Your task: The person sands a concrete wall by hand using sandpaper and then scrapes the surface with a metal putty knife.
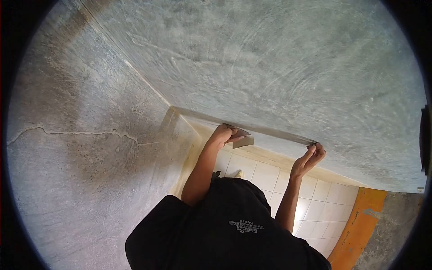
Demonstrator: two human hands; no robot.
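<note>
My left hand [224,135] is closed around a brown strip [243,141], whose flat, loose-looking end hangs below my fingers. The strip looks like tape or thin sheet; its exact kind I cannot tell. From there a thin brown band runs along the grey wall [270,67] to my right hand [309,160]. The thumb and forefinger of that hand pinch at the band's right part, close against the wall, with the other fingers curled. Both forearms reach up from a black shirt [225,229].
A second grey wall [90,157] with a long crack meets the first at a corner on the left. Below lies a white tiled floor [270,175]. An orange painted edge [360,220] stands at the lower right, beside rough grey concrete [389,225].
</note>
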